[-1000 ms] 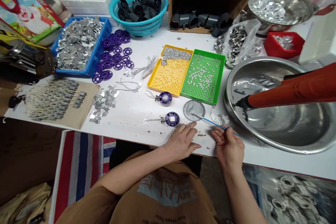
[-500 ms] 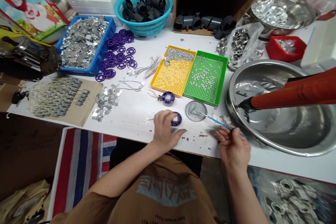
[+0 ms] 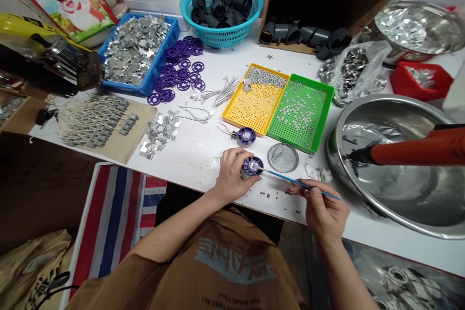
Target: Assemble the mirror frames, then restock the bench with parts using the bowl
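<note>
Fingers and thumb of my left hand (image 3: 232, 174) wrap the side of a round part with a purple spoked top (image 3: 257, 162). My right hand (image 3: 325, 208) pinches a thin blue brush (image 3: 286, 178), its tip touching the pale centre of that purple top. Just beyond lies a shallow round dish of grey paste (image 3: 283, 157). A second purple-topped part (image 3: 246, 136), with wires at its left, stands behind my left hand. Crumpled white scraps (image 3: 318, 173) lie right of the dish.
A yellow tray (image 3: 240, 123) and a green tray (image 3: 319, 128) of small metal bits stand behind. At right is a big steel bowl (image 3: 343, 106), with an orange-handled tool (image 3: 417, 147) across it. Purple rings (image 3: 183, 85) and square metal plates (image 3: 160, 135) lie left.
The brush has moved left, from the paste dish onto the purple top. My left hand now grips the part's side, and the whole view has shifted slightly.
</note>
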`<state>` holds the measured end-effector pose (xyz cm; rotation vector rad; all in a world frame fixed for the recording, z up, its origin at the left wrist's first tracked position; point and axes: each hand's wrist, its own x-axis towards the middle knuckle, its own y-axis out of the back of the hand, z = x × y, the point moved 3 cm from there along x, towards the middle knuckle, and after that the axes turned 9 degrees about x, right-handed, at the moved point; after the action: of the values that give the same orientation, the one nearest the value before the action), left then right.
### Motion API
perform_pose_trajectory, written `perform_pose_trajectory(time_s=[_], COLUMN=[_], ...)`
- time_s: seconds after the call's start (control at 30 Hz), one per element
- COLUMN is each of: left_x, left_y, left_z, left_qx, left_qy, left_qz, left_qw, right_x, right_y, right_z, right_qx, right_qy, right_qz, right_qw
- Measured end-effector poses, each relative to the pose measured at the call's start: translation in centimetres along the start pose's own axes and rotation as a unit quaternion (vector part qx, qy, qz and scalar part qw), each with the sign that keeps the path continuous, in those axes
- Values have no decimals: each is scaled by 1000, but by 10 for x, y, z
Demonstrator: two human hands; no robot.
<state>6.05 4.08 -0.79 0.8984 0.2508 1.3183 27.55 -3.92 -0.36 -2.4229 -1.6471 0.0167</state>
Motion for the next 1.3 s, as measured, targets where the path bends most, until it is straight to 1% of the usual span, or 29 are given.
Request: perform_pose_trajectory(time_s=[0.17, 0.27, 0.4, 0.47, 0.6, 0.83, 0.93, 1.03, 1.13, 1.2, 1.3], left_x=[0, 0, 0, 0, 0, 0, 0, 0, 0, 0, 0], left_y=[-1, -2, -2, -2, -2, -3, -3, -3, -4, -4, -4], left_z=[-2, -3, -4, -4, -5, -4, -4, -4, -3, -3, -3], left_qx=[-9, -11, -11, -11, -7, -4, -3, -4, -4, -4, -4], left_qy=[-5, -3, -1, -6, -8, -10, -10, -11, -12, -11, -12], left_qz=[1, -2, -6, -5, -1, 8, 7, 7, 8, 7, 8], left_qw=[1000, 1000, 1000, 1000, 1000, 1000, 1000, 1000, 1000, 1000, 1000], right_x=[4, 6, 11, 14, 16, 6, 1, -3, -5, -6, -4], right_y=[5, 6, 3, 1, -3, -11, -10, -9, -9, -10, -12], right_z=[1, -7, -18, -22, -29, -42, -41, -38, -36, -35, -32], right_qx=[-43, -86, -153, -173, -187, -238, -222, -161, -126, -118, -124], right_qy=[6, 16, 50, 52, 36, 63, 49, 27, 32, 42, 45], right_qz=[-28, -62, -96, -99, -93, -96, -69, -41, -21, -16, -30], right_qw=[999, 994, 982, 978, 977, 964, 971, 986, 991, 992, 991])
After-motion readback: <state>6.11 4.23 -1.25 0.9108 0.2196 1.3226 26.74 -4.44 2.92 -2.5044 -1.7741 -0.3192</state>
